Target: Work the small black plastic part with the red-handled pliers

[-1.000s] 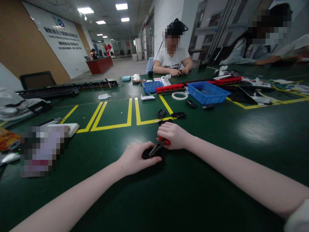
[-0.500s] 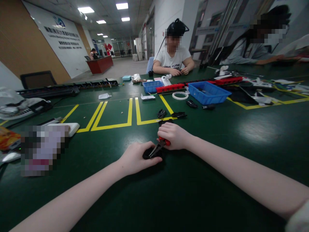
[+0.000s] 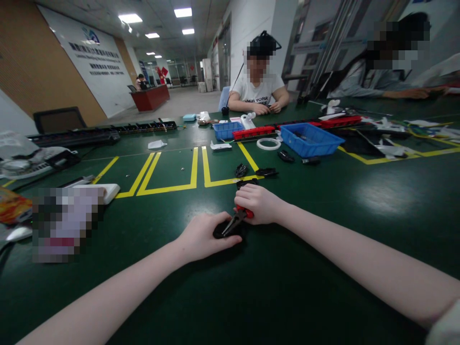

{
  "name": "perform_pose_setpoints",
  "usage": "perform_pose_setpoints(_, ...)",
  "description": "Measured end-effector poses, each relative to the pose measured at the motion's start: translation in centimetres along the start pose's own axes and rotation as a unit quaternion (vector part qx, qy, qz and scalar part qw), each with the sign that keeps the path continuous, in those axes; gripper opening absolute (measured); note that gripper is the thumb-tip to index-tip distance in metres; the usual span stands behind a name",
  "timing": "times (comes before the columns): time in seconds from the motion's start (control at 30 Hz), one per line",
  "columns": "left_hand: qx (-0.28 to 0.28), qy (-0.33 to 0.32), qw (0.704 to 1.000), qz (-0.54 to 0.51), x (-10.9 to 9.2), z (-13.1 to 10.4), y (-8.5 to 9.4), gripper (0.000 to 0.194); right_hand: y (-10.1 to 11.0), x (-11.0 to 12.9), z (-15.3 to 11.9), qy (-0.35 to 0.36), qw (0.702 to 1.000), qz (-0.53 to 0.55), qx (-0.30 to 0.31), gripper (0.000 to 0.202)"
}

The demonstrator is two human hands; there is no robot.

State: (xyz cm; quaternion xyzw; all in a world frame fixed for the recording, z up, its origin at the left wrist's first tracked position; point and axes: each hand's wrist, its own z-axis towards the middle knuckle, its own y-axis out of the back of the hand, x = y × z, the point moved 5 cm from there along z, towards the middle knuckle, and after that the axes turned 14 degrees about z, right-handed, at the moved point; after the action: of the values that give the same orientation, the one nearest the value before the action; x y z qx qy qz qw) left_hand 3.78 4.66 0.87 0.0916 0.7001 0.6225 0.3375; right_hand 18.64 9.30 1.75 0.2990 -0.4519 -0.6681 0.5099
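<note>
My right hand is closed round the red handles of a pair of pliers, whose metal jaws point down and left. Between the thumb and fingers of my left hand is a black part, low over the green table. The tips of the pliers rest on or just over this part; exact contact is too small to tell. Just beyond my right hand lie several black pieces, among them one crumpled-looking piece and a flatter one.
Farther back stand a large blue bin and a small blue bin, with a white ring and red strips nearby. A phone-like object lies left. A person sits opposite.
The plier jaws look slightly closer together than before. Both hands have kept nearly the same place, and the view has shifted very slightly.
</note>
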Motion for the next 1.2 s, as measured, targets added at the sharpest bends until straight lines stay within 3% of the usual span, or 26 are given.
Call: perform_pose_setpoints(1.2, 0.004, -0.011, 1.0, -0.001, -0.08, -0.07, -0.01, 0.032, -0.01, -0.03, 0.02, -0.01, 1.0, 0.007, 0.02, 0.011)
